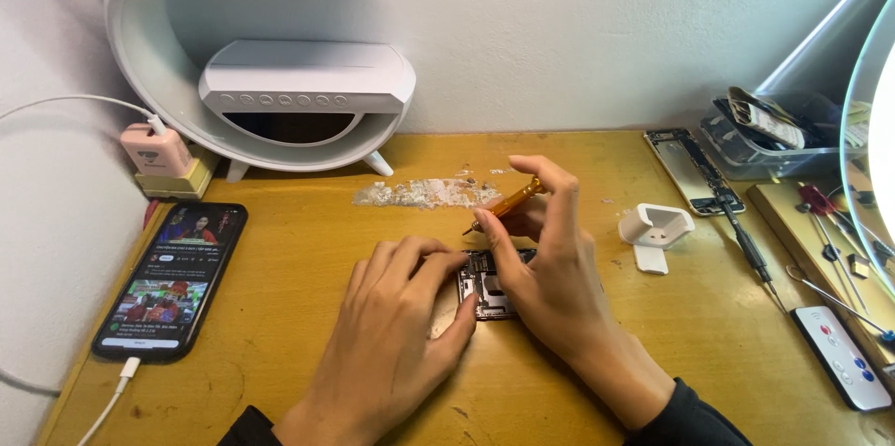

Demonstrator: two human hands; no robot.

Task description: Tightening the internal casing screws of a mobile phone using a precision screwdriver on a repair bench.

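An opened phone with its dark circuit parts exposed lies on the wooden desk, mostly covered by both hands. My left hand rests flat on it, fingers pressing its left side and thumb along its lower edge. My right hand pinches a small screwdriver with an orange-gold handle, held tilted with its tip down toward the phone's upper edge.
A lit phone on a white cable lies at the left. A white rounded lamp-speaker stands at the back. At the right are a small white stand, a bare phone frame, tools, a clear tray and a white remote.
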